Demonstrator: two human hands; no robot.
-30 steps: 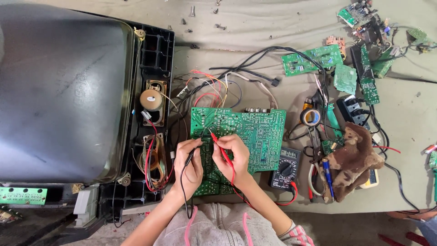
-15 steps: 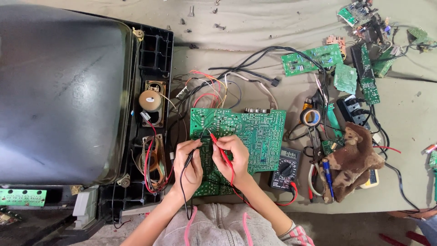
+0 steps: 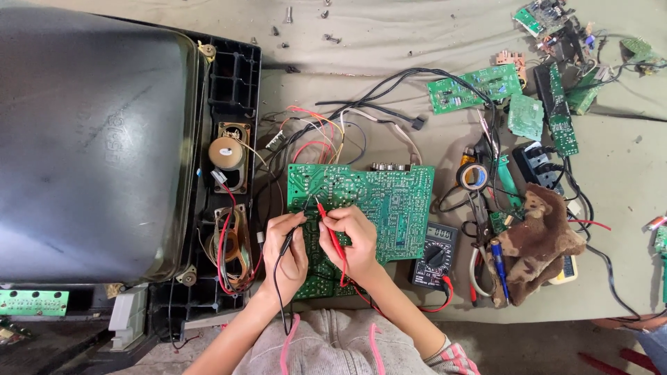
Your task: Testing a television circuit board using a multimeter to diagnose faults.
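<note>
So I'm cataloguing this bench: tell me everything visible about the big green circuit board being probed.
The big green circuit board lies flat, solder side up, on the cloth-covered table beside the opened television. It is rectangular, with pale traces and metal jacks on its far edge. Coloured wires leave its far-left corner. The left hand and right hand rest on it, touching black and red probes to its left part.

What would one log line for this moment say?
left hand: black probe on green circuit board | right hand: red probe on board | multimeter beside
</note>
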